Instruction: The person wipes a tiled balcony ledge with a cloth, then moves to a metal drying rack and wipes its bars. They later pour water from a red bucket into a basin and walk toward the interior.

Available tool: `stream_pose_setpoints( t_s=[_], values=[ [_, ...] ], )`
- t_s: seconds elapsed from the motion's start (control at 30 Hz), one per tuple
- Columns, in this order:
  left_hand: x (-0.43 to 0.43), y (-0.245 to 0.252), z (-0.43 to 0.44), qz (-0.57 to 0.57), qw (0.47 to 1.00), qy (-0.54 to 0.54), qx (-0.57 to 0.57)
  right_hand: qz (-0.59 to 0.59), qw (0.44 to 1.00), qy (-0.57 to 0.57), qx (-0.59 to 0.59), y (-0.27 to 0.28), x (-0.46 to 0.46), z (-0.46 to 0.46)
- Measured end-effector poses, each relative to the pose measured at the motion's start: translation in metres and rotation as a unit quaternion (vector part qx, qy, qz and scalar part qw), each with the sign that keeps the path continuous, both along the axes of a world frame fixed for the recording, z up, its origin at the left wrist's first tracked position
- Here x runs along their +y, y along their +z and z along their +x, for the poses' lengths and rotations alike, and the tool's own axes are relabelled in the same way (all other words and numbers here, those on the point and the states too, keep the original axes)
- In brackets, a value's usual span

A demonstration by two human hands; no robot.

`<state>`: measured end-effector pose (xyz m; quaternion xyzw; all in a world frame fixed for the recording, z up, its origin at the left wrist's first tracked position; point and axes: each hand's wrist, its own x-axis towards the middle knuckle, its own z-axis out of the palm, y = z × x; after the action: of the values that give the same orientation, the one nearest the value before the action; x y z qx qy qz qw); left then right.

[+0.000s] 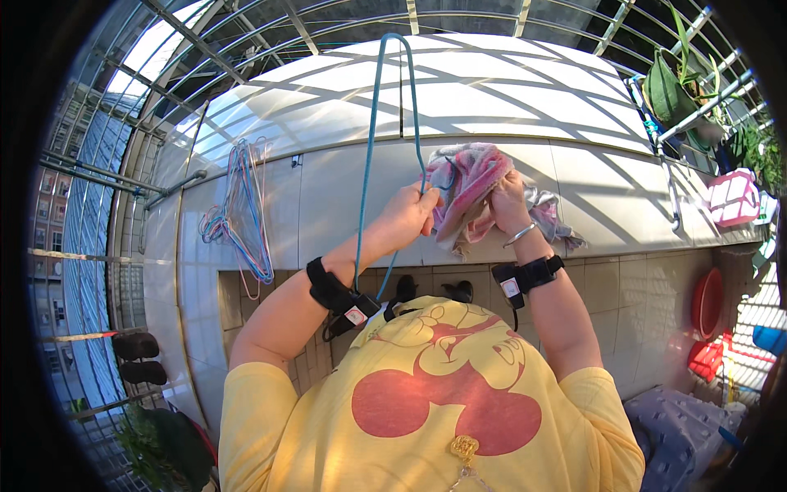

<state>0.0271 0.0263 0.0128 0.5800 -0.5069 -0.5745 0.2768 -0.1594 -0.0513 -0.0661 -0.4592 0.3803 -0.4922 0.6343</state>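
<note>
A blue-green clothes hanger (371,135) is gripped near its hook by my left hand (409,212); its long triangular frame stretches across my left forearm. The hook lies against a pink, white and grey cloth (470,178), probably a towel. My right hand (509,203) has hold of the bunched cloth on its right side. Beyond my right wrist, a greyish-pink, frayed piece of cloth (550,215) rests on the tiled ledge (615,197); whether it belongs to the same cloth I cannot tell.
Several coloured wire hangers (240,209) lie bundled at the left of the ledge. Metal window bars (295,24) curve around the far side. Potted plants (670,92) and a pink plastic container (733,197) stand at the right. A red basin (707,301) is lower right.
</note>
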Motion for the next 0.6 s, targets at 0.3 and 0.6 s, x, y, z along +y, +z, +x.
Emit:
stream_pose_setpoints(
  t_s=[0.3, 0.6],
  values=[
    [-0.004, 0.000, 0.001, -0.019, 0.999, 0.022, -0.019, 0.309, 0.897, 0.139, -0.282, -0.006, 0.013, -0.014],
    [0.001, 0.001, -0.007, -0.034, 0.999, -0.022, -0.011, 0.130, 0.986, 0.058, -0.087, -0.003, 0.015, 0.020]
  ],
)
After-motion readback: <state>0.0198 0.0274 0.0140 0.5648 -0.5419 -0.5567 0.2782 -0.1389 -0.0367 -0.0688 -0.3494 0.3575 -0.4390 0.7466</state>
